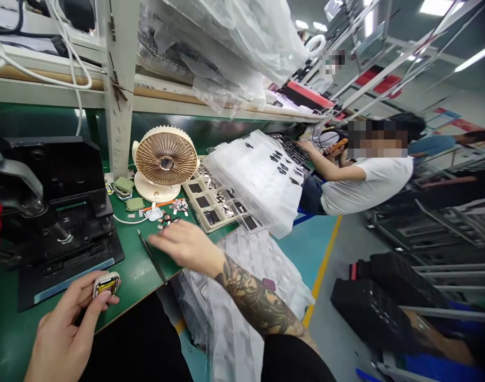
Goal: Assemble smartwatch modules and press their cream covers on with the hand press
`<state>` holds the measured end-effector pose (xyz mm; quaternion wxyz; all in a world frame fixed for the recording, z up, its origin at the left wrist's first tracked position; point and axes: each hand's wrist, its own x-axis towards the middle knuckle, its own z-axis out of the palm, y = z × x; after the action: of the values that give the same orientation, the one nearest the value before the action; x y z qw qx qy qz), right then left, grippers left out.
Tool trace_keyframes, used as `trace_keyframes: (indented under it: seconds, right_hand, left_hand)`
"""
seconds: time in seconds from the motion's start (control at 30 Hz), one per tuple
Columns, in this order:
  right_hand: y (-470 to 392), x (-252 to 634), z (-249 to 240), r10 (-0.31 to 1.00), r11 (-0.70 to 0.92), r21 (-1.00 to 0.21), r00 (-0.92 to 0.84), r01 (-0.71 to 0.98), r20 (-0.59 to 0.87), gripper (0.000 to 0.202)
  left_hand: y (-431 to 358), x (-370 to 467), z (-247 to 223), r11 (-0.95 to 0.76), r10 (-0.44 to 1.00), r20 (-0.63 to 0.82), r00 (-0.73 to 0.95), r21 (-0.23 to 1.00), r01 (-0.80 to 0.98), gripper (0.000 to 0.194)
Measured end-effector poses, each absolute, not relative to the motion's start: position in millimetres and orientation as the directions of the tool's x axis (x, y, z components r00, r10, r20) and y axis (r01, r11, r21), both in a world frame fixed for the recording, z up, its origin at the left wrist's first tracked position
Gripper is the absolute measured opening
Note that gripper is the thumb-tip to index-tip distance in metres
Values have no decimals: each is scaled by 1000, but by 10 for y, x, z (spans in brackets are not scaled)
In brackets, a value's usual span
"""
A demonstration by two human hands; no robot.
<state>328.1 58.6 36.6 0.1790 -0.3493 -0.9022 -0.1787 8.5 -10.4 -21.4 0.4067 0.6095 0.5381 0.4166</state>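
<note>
Pinching a small pale case (106, 285) between thumb and fingers, the left hand (65, 331) holds it low, near the front of the green bench (133, 281). The case, which looks like a watch body, is open towards the camera, with something yellow showing inside. The right hand (188, 246) is reaching across with loosely bent fingers, just beside the dark tweezers (149, 254); whether it touches them or has anything under its fingertips, I cannot tell.

Beyond that hand lie scattered small parts (181, 206), and near them green square pieces (134, 204) and a cream fan (165, 163). A sectioned tray (206, 204) of parts is beside the fan, partly under a stack of clear sheets (258, 170). The black press (59, 207) is on the left, and a person in a white shirt (365, 185) sits farther along.

The tweezers look the likeliest to go astray: one end lies right by the bench edge, so a brush from the right wrist could tip them off. The open case could suffer too, since a thumb pressing on the exposed inside might bend or dirty something delicate. Air from the fan could shift the lightest bits (whether it is running, I cannot tell), and a sweeping forearm could nudge the overhanging sheets.
</note>
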Motion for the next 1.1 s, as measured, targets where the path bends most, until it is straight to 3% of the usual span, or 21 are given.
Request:
trace_keyframes:
  seconds: [0.07,0.13,0.23,0.47,0.57,0.8,1.1]
  right_hand:
    - [821,3601,605,758,500,119,-500,858,419,30]
    - [1127,3914,860,939,126,79,-144,989,313,35]
    - [1585,4239,1100,974,-53,113,26,992,226,39]
    - [2034,4422,991,987,-143,238,119,961,112,35]
    - [2091,4463,949,990,-134,276,117,952,77,43]
    - [2138,4534,977,997,-81,324,76,943,27,42]
    - [2008,4596,900,989,-92,268,57,959,138,42]
  left_hand:
    - [-104,85,-213,-75,996,59,63,951,299,45]
    - [-96,67,-225,-84,995,63,79,949,303,44]
    - [-82,36,-259,-123,988,84,133,939,321,41]
    - [-98,53,-333,-121,987,87,138,958,261,42]
    - [-102,62,-326,-119,985,81,153,959,258,41]
    - [-155,129,-215,-92,991,67,114,967,237,38]
    - [-82,92,-148,-217,974,178,143,919,329,37]
